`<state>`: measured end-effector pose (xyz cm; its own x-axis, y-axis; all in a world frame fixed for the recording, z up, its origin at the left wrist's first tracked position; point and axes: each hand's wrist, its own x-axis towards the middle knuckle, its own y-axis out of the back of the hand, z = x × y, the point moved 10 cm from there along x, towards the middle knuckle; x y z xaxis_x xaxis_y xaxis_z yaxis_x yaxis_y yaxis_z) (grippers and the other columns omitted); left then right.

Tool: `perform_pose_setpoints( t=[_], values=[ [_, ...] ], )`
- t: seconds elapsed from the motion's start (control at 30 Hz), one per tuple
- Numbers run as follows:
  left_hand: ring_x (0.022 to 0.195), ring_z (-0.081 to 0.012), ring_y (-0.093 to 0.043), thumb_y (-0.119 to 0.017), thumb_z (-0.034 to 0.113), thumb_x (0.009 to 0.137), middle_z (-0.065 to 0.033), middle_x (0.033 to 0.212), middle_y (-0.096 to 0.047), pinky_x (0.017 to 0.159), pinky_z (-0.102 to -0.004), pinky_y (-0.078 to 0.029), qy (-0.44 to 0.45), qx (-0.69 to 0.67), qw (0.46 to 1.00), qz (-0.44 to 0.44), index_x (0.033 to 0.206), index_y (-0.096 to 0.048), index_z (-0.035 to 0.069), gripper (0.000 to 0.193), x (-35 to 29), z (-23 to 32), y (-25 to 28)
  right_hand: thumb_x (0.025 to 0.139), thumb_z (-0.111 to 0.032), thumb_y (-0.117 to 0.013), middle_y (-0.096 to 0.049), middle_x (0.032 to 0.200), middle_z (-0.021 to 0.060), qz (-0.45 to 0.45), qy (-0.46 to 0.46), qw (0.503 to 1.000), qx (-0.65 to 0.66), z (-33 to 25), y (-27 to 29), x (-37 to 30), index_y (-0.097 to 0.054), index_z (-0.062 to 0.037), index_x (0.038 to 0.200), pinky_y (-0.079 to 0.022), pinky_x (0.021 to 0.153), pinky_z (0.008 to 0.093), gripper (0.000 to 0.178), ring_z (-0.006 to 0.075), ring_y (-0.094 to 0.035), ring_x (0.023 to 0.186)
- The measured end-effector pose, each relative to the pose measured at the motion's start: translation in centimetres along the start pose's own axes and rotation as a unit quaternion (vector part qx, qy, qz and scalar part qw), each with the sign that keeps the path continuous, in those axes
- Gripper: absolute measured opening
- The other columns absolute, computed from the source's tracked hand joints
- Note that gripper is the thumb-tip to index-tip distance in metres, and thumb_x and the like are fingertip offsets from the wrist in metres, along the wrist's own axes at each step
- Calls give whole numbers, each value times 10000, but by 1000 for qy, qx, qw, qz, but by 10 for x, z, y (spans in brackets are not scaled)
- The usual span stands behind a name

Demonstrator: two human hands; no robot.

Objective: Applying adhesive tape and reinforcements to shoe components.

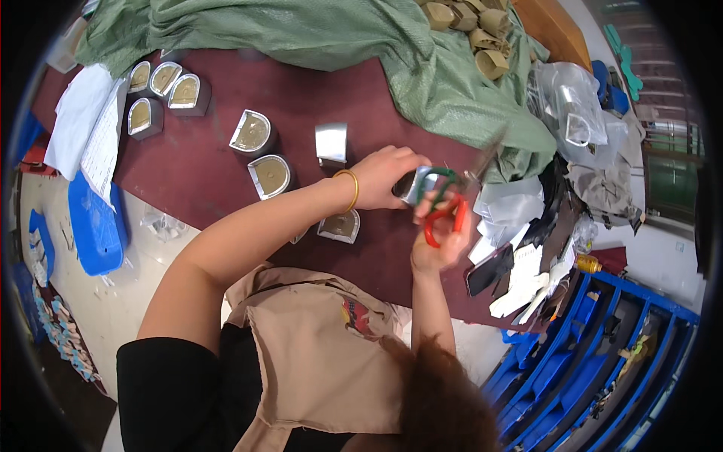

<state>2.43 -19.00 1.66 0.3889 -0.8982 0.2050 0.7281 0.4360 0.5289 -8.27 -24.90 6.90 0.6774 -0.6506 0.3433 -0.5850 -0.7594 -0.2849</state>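
My left hand (pixel 384 179), closed, grips a silver D-shaped block (pixel 407 187) that resembles a shoe heel; its face is partly hidden. Close beside it, my right hand (pixel 449 239) is closed on a pair of scissors with one red handle (pixel 459 214) and one green handle. The scissor blades point away to the far right and are smeared by motion. A shiny silver block (pixel 331 143) stands just beyond my left wrist. D-shaped blocks with tan faces and silver rims, such as this one (pixel 251 131), lie left of it. Another rimmed block (pixel 340 226) sits below my left forearm.
The dark red tabletop (pixel 301 83) carries a green woven sheet (pixel 263 26) along its far side, with several tan blocks (pixel 491 64) on it. Papers and a phone-like black slab (pixel 489 271) lie at the right edge. A blue rack (pixel 572 361) stands lower right.
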Motion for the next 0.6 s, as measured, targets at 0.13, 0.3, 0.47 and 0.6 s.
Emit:
perform_pose_setpoints(
  t=[0.13,0.3,0.47,0.6],
  values=[
    [1082,-317,-522,-815,175,617,-126,1163,-542,948,-403,-433,23,19,999,-17,1276,-466,90,751,-3,-3,-4,893,-524,-458,-569,957,167,20,67,986,-155,-5,21,13,-479,-7,1095,-408,536,267,556,190,-539,668],
    [1071,-337,-517,-816,228,637,-140,1125,-532,934,-433,-438,106,119,984,-83,1320,-433,90,796,-9,16,9,898,-346,-594,-499,1157,172,3,83,819,-567,-3,54,16,-465,24,1129,-408,907,385,454,274,-508,1027],
    [1049,-345,-529,-788,239,680,-134,1103,-547,909,-435,-447,55,232,949,-208,1300,-464,88,716,-29,41,13,815,-324,-694,-392,1350,209,-91,50,878,-467,-10,1,2,-411,17,1272,-266,1067,465,637,367,-359,1272],
    [978,-328,-574,-661,167,797,-138,993,-608,843,-391,-472,16,78,997,-19,1058,-573,29,309,-53,56,92,682,-400,-776,-406,1383,148,-330,50,788,-518,10,-93,-53,-502,-91,1262,-140,1075,607,712,373,-278,1348]
  ],
)
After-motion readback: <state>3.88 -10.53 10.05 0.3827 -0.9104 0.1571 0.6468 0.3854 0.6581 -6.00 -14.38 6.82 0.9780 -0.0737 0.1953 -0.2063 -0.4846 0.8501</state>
